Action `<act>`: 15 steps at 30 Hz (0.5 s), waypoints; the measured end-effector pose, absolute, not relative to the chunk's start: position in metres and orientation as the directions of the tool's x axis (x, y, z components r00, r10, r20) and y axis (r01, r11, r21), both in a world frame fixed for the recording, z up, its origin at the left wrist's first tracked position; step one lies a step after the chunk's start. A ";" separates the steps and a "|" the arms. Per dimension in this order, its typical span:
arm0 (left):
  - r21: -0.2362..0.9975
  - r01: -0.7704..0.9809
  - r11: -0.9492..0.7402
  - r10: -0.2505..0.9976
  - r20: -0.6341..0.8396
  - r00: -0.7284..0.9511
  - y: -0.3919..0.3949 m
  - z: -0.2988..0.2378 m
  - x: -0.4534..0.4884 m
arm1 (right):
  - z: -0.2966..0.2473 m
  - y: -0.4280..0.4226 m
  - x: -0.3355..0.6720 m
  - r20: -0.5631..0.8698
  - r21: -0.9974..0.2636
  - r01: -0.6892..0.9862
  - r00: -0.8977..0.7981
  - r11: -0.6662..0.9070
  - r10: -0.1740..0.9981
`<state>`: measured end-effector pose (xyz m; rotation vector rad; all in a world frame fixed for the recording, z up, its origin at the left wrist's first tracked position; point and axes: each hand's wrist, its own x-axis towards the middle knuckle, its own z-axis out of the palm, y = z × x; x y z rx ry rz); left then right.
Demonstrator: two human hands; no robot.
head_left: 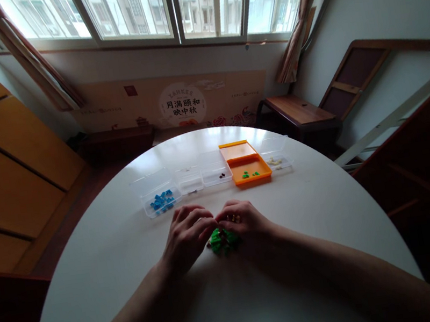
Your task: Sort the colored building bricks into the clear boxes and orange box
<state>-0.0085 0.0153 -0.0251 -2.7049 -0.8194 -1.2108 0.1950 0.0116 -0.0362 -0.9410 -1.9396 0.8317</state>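
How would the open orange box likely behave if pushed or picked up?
The orange box looks like plastic, so it's probably fairly stiff and light. Lying low and flat on the glossy table, it would likely slide rather than tip. If tilted, the green pieces inside could shift.

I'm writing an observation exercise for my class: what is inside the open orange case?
In the orange case, a few small green pieces lie toward the near side. The near wall hides the strip of floor right behind it.
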 end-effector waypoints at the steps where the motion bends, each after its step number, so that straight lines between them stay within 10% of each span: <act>1: 0.150 0.494 -0.856 0.441 0.711 0.548 0.016 -0.025 -0.008 | -0.037 0.012 0.195 0.395 -0.792 0.312 -0.395 0.525 0.830; 15: 0.150 0.548 -0.823 0.467 0.727 0.504 0.018 -0.023 -0.016 | -0.027 0.046 0.217 0.570 -0.618 0.530 -0.206 0.580 0.795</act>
